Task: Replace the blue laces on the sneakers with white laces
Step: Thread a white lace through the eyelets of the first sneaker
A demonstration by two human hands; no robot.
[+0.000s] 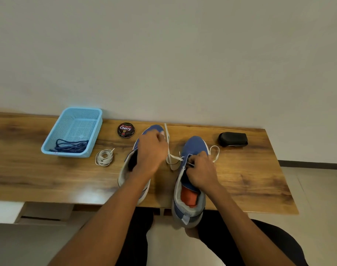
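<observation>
Right sneaker: I see the blue sneaker (192, 181) toe-away on the wooden table (250, 181), its grey heel hanging over the near edge; the insole shows orange.
White lace: a flat white lace (172, 159) is threaded at that shoe's farthest eyelets, one end looping out past the right of the toe, the other running left across the table and up to my left hand.
Right hand: my right hand (201, 171) sits over the eyelet area, fingers curled and pinching the lace at the tongue.
Left hand: my left hand (151, 150) is raised over the left sneaker (135, 169), fingers curled, thumb and forefinger pinching the lace's free end, which points to the far edge.
Left sneaker: blue, same kind, mostly hidden under my hand; I cannot tell its lacing.
Blue laces: a dark blue tangle (70, 146) lies in the pale blue basket (48, 144) at far left.
Spare lace: a white coil (104, 157) lies just right of the basket.
Other: a polish tin (126, 130) stands at the far edge; a black object (233, 139) lies far right.
</observation>
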